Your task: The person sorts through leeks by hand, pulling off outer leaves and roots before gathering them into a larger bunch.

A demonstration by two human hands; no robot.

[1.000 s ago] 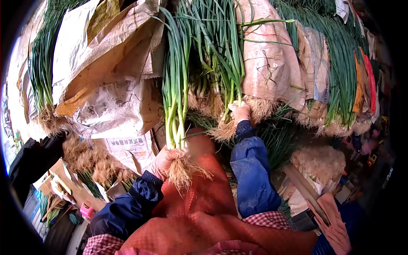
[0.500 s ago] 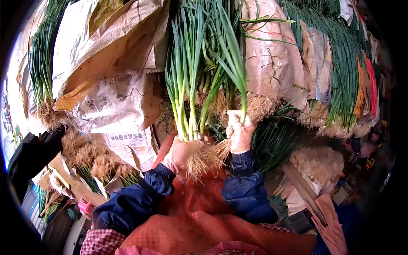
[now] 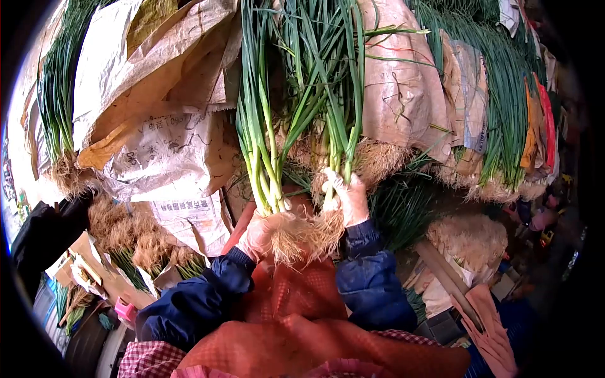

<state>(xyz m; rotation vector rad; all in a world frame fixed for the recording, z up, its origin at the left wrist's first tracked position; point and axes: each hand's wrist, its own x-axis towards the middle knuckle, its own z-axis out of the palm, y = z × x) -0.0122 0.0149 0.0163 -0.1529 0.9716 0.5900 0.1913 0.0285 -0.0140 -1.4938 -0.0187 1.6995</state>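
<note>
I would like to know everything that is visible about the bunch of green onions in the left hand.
The bunch has long dark-green leaves reaching the picture's top edge, pale yellow-green stems whitening downward, and tangled, stringy light-brown roots. It stands nearly upright in view, roots lowest, in front of the red apron. The left hand grips it near the whitish bases.

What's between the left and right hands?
Head view: the roots of the left hand's bunch, then the roots of the right hand's; red cloth behind.
</note>
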